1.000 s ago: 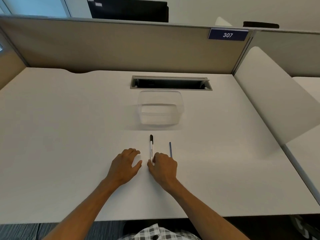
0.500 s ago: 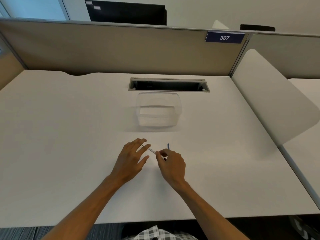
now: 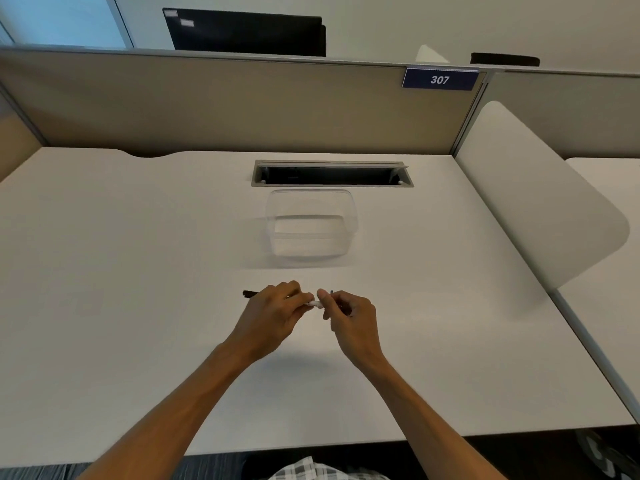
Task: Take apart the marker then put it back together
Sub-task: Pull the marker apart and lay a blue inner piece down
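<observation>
Hands (image 3: 273,308) (image 3: 349,315) now hold my marker (image 3: 313,303) up off the worktop (image 3: 138,271), both pinched shut on it, so I think I pull next.

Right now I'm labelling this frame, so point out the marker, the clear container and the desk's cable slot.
marker (image 3: 250,293): head view, on its black end poking out past the left hand.
clear container (image 3: 310,252): head view, near wall.
cable slot (image 3: 331,175): head view, dark opening.

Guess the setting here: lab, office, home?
Likely an office cubicle: fabric partition with a numbered plate reading 307, a white desk with a cable slot, and a monitor behind.
</observation>
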